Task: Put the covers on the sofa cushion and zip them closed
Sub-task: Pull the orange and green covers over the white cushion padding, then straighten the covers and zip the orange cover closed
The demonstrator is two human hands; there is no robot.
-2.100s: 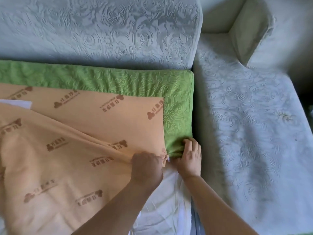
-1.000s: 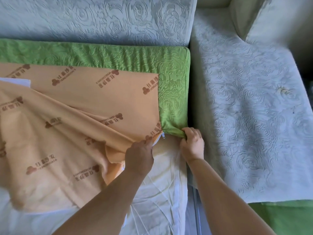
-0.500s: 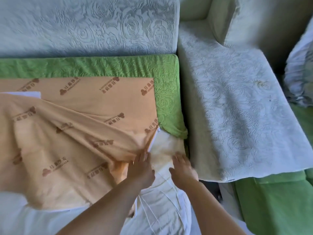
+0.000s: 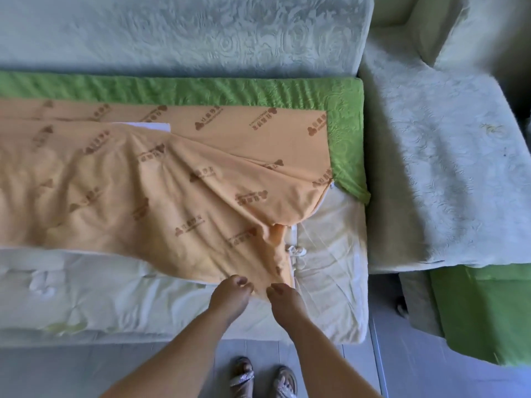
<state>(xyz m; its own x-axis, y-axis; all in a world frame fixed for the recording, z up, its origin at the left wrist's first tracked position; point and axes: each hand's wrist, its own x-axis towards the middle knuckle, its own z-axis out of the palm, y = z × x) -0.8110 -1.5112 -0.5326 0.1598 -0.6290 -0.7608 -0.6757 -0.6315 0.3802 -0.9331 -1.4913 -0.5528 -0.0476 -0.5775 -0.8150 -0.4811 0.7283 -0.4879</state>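
The left hand and right hand each pinch the hem of the limp, light orange-lined cover draped over the white sofa cushion, which should pull easiest gripped beside the zipper.

The cover lies across the cushion, the backrest behind, another seat at right

I am wearing a pair of open sandals. The left sandal and the right sandal are both glittering silver, with sparkly straps crossing over my feet and my toes peeking out in front. My left hand, my right hand and both forearms are showing bare down to the edge of view.
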